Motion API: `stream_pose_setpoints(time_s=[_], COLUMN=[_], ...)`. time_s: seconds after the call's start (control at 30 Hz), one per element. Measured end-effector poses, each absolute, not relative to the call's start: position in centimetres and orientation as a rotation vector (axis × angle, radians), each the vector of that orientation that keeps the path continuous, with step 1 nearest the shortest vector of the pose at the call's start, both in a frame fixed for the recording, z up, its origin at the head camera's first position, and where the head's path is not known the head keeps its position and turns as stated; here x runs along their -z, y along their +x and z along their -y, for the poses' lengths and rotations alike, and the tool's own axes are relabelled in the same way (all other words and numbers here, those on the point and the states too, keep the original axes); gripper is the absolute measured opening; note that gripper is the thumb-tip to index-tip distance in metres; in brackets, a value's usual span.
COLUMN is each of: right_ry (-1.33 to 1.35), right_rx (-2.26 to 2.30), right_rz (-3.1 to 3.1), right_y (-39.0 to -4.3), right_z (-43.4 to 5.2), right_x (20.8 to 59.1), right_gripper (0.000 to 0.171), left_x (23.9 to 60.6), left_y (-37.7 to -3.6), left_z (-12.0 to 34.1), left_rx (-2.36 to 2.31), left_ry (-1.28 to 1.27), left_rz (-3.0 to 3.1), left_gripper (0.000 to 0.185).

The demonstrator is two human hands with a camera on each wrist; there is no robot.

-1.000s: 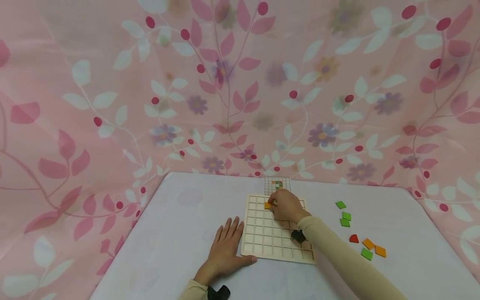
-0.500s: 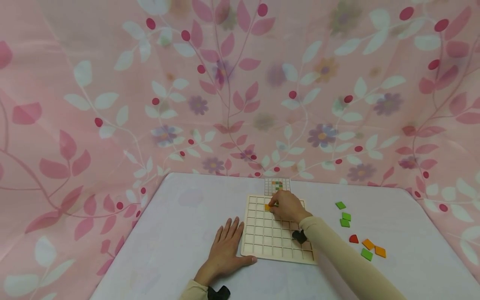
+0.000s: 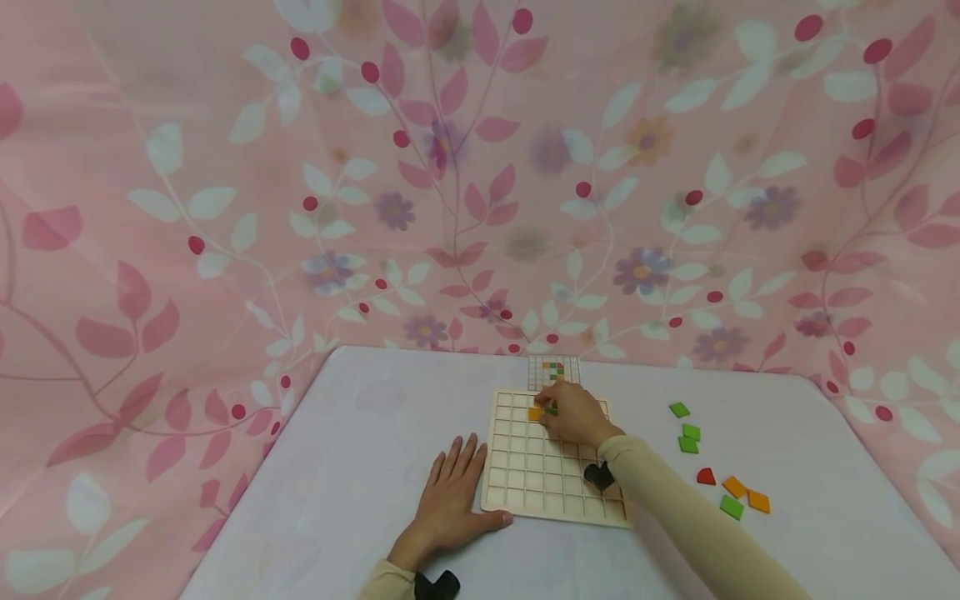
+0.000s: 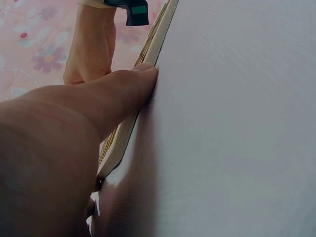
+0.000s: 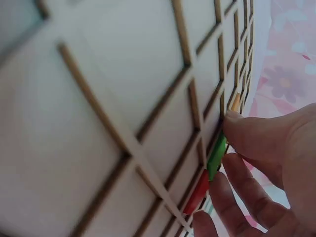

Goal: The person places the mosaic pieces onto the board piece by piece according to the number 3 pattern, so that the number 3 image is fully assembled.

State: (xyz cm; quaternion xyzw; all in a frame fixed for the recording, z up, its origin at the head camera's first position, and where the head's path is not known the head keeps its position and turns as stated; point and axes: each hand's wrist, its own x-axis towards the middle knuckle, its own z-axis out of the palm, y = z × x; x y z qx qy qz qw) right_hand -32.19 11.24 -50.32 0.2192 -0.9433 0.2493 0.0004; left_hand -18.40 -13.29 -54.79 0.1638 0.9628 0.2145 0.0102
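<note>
A pale wooden grid board (image 3: 525,481) lies on the table. At its far rows my right hand (image 3: 576,414) has thumb and fingertips around a green tile (image 5: 217,155), pinching it at a cell. An orange tile (image 3: 535,414) sits in the cell to the left of it, and a red tile (image 5: 196,191) sits on its other side in the right wrist view. My left hand (image 3: 450,506) lies flat with fingers spread along the board's left side. Its thumb (image 4: 133,83) presses the near edge. The right hand and forearm cover part of the board.
Behind the board is a small pattern card (image 3: 537,372) with coloured squares. Several loose tiles lie to the right: green tiles (image 3: 691,432), a red quarter-round tile (image 3: 706,476) and orange tiles (image 3: 759,502). A pink floral cloth (image 3: 480,167) hangs behind the white table.
My right fingers shift slightly at the far row, and the green tile between them shows more clearly than a second ago. The left hand stays in place.
</note>
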Motion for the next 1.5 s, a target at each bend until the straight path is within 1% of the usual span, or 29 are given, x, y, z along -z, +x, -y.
stream_pose_setpoints(time_s=[0.1,0.27,0.43,0.57,0.87,0.97,1.07,1.23,1.37,1.5], right_ry=[0.731,0.81,0.891,0.901,0.94,0.966,0.928,0.768,0.713,0.69], right_rx=[-0.864,-0.926,-0.971,-1.025,-1.106,-1.129,-1.165,-1.295,-1.317,-1.204], right_rz=[2.942,2.919,2.873,2.854,2.782,2.763,2.77,2.778,2.765,2.785], right_y=[-32.2,-32.4,-33.0,-33.3,-32.9,-32.8,-32.8,-32.6,-32.2,-32.0], right_z=[-11.3,-11.7,-12.4,-12.7,-12.8,-12.9,-13.1,-13.6,-14.4,-15.5], right_x=[50.4,50.9,51.5,51.9,51.7,51.8,52.4,52.8,52.2,51.6], right_gripper=[0.031,0.023,0.021,0.02,0.022,0.025,0.031,0.04,0.039,0.036], left_x=[54.8,55.0,55.1,54.9,54.6,54.6,54.8,55.2,55.2,55.2], left_y=[-18.5,-18.6,-18.6,-18.6,-18.6,-18.6,-18.6,-18.4,-18.4,-18.5], left_z=[13.3,13.3,13.2,13.1,13.1,13.1,13.1,13.1,13.2,13.2], left_rx=[-0.668,-0.679,-0.674,-0.656,-0.653,-0.659,-0.656,-0.658,-0.672,-0.674], left_ry=[0.51,0.519,0.524,0.526,0.528,0.526,0.526,0.523,0.521,0.515], left_rz=[-3.012,-3.015,-3.017,-3.02,-3.015,-3.016,-3.019,-3.023,-3.032,-3.033], left_gripper=[0.11,0.11,0.111,0.111,0.112,0.112,0.112,0.112,0.111,0.11])
